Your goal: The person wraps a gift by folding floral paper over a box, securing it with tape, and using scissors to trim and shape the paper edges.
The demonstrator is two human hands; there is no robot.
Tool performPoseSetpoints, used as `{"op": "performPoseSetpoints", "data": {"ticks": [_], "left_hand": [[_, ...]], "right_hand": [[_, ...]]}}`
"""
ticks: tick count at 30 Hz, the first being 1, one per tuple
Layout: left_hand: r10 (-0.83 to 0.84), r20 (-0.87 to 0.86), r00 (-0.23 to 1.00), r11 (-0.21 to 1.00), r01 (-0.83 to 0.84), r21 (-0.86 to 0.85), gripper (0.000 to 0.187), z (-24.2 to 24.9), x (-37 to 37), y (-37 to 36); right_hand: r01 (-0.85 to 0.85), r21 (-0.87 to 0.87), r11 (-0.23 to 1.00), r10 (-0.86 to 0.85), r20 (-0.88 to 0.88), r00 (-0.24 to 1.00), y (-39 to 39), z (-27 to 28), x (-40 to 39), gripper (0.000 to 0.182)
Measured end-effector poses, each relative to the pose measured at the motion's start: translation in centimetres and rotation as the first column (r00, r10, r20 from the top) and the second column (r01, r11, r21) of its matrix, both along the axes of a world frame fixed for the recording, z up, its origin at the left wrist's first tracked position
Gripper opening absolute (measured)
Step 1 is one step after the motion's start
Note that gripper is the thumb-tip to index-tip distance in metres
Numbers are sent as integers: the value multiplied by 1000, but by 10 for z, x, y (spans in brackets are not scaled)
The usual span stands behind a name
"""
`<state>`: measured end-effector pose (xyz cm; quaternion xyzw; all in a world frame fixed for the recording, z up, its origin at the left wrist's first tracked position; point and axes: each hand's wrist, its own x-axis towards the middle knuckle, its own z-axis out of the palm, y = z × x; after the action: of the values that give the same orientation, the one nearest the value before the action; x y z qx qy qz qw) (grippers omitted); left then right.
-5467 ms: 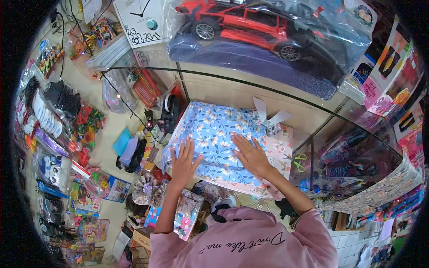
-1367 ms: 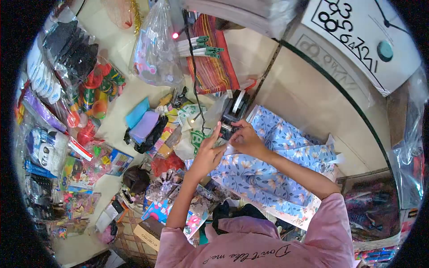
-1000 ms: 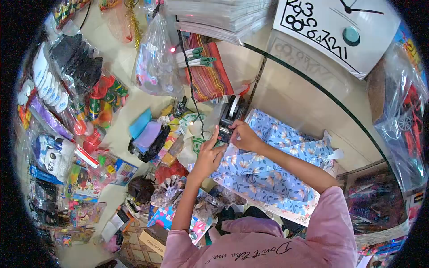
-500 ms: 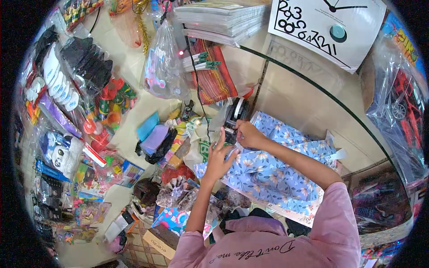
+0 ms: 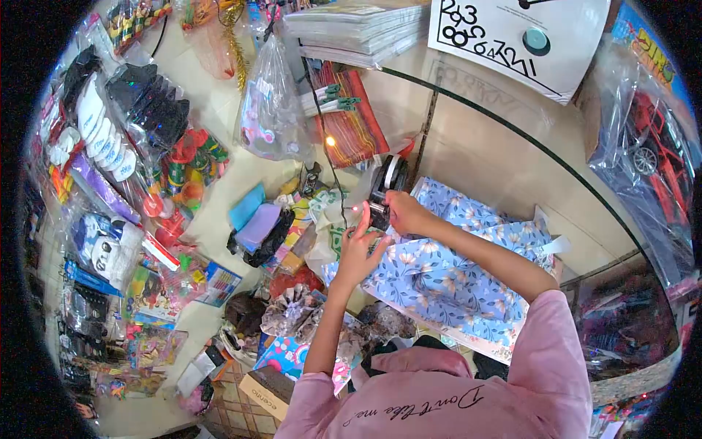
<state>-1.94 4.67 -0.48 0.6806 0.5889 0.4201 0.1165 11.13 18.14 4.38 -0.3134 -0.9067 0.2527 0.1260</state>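
Note:
A black tape dispenser with a white roll stands on the glass-edged counter. My right hand is closed at the dispenser's near end, its fingers pressed together. Whether they grip the dispenser or a strip of tape is too small to tell. On the other side of that end, my left hand has its fingers spread, the index fingertip close to the dispenser. Blue flowered wrapping paper lies folded and creased under my right forearm, its edge reaching my left hand.
A stack of plastic-wrapped packets and a white clock lie at the back. Right stands a bagged red toy car. Coloured pads and bagged toys crowd the left. A string of lights crosses near the dispenser.
The view has shifted slightly. Both hands stay beside the tape dispenser, with only small finger movement. The lit bulb on the light string differs.

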Motion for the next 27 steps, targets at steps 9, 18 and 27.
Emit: {"op": "performPoseSetpoints", "data": {"ticks": [9, 18, 27], "left_hand": [[-8, -11, 1000, 1000, 8, 19, 29, 0, -4, 2], [75, 195, 978, 976, -113, 188, 18, -17, 1, 10], [236, 507, 829, 972, -211, -107, 16, 5, 6, 14]], "right_hand": [[6, 41, 999, -1, -118, 993, 3, -19, 0, 25], [-64, 59, 996, 78, -282, 956, 5, -45, 10, 24], [-6, -362, 932, -81, -223, 972, -1, -40, 12, 24]]}}
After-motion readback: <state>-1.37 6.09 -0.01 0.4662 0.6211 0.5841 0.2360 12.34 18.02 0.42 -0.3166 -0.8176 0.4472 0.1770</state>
